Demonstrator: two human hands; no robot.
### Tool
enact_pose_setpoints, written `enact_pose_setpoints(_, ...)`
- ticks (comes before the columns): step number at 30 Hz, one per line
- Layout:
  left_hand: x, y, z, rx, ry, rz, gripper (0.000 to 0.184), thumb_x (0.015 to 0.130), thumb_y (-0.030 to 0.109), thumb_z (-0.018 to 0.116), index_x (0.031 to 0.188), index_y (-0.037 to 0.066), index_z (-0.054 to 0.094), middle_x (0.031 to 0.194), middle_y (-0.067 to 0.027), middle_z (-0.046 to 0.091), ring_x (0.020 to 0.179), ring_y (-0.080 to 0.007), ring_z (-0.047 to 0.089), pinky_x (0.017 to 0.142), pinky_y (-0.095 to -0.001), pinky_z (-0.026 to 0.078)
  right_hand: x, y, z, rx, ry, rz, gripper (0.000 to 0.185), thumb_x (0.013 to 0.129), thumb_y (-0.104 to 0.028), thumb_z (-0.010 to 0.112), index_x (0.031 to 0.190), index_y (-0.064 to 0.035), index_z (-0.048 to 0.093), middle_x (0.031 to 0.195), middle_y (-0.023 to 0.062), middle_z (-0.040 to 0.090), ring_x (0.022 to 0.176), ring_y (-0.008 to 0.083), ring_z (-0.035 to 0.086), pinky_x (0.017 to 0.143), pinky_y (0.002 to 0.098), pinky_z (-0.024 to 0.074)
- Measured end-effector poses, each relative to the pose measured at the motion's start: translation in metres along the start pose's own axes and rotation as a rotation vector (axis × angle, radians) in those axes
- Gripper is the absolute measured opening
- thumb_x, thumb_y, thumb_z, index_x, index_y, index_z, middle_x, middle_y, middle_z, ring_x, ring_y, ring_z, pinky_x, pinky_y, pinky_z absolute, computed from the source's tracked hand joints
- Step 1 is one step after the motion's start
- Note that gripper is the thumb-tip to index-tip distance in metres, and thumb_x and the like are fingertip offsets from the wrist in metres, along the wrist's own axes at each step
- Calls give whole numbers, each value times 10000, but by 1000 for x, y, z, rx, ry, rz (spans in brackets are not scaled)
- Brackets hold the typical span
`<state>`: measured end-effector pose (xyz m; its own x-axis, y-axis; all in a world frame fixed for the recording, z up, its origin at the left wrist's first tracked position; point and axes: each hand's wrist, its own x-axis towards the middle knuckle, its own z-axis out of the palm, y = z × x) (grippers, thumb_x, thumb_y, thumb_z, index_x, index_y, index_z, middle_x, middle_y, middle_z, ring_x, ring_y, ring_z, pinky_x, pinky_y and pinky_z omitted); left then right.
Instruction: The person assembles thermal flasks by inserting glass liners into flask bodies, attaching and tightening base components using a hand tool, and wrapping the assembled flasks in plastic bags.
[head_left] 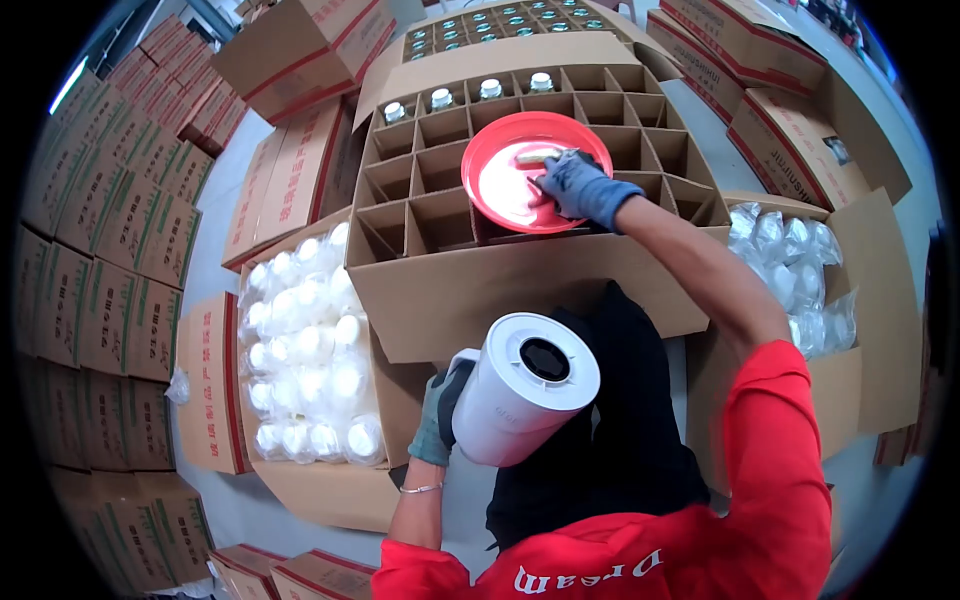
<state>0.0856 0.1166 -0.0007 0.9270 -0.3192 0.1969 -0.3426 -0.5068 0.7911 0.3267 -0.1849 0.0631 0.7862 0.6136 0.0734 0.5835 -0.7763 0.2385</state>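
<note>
My left hand (442, 412), in a grey-green glove, is closed round the handle of a white thermos jug (510, 410). The jug is tilted in front of my lap, with a round end and its dark central opening facing up. Over a red plastic basin (480, 200) reaches my right hand (578, 185), in a blue-grey glove. Its fingers are bent together at a small pale strip that I cannot make out. The basin rests on the dividers of an open cardboard box (440, 300). Several capped bottles (490, 90) stand in that box's far row.
To the left stands a box of plastic-wrapped white-capped items (310, 345); another wrapped batch (790, 260) fills a box at right. Stacked cartons (110, 240) line the left side. Behind is a second divided box (500, 28) with bottles. Open cartons (800, 150) stand at the far right.
</note>
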Motion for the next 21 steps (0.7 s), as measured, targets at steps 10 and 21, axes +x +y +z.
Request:
enact_pose_setpoints(10, 25, 1, 21, -1127, -87, -622, 294, 1000, 172, 519, 1227, 9, 610, 1087, -58, 675, 994, -114, 631, 857, -286, 523, -119, -52, -97, 609, 107, -671, 491, 587, -216, 755, 1057, -160, 624, 1205, 63, 574, 1215, 310, 497, 1090, 605, 296)
enact_pose_setpoints(21, 56, -4, 21, -992, -612, -585, 300, 950, 230, 592, 1168, 31, 644, 1066, -51, 683, 948, -119, 637, 846, -273, 519, -160, -81, -117, 341, 263, -1027, 446, 742, -342, 652, 1166, -210, 615, 1272, 97, 517, 1224, 360, 504, 1068, 541, 414)
